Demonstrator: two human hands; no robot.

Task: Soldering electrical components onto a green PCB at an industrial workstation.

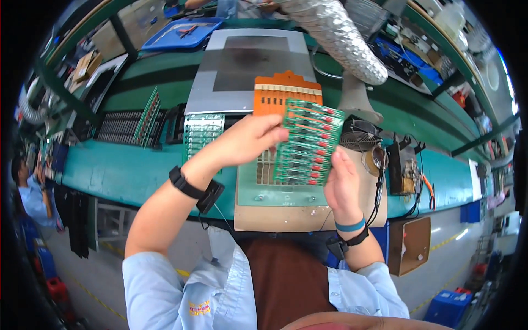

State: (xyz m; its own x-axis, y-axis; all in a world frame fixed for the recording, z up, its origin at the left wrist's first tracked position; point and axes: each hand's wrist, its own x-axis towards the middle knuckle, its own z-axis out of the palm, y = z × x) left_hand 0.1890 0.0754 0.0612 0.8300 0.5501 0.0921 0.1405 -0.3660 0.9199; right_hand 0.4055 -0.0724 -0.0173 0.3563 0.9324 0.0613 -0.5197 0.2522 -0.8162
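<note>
Both my hands hold a green circuit board panel [308, 144], tilted above the workbench. Rows of small components cross it, with red parts along its right side. The fingers of my left hand [256, 138] close on its left edge, thumb toward the board. My right hand [343, 181] grips the lower right edge. Underneath lies a pale green slotted fixture [269, 197] on a brown board [308, 219], partly hidden by the panel. Just behind stands an orange slotted fixture [286, 82]. Another green circuit board panel [203, 129] rests left of my left hand, partly covered by my forearm.
A black rack [118, 126] at left holds an upright circuit board [147, 118]. To the right are a small black fan [360, 135], a soldering station [404, 168] and cables. A silver duct [344, 41] hangs overhead; a blue tray [184, 34] sits at the back.
</note>
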